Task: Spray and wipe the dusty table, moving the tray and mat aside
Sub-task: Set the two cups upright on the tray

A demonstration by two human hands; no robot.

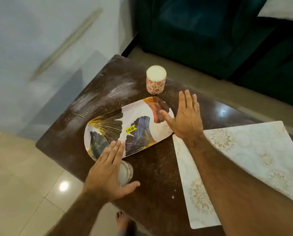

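Note:
An oval white tray [135, 123] with gold and purple leaf prints and a yellow price sticker lies on the dark brown table [156, 176], whose top is streaked with white dust. My left hand [106, 172] hovers with straight fingers over the tray's near left end. My right hand [185, 116] is spread flat at the tray's right end, thumb over the rim. Whether either hand touches the tray is unclear. A pale patterned mat [254, 159] lies on the table's right side, partly under my right forearm.
A white candle [156, 81] with a red floral wrap stands behind the tray. A second candle [126, 172] sits under my left hand near the front edge. A dark green sofa [210, 31] stands beyond the table. Tiled floor lies to the left.

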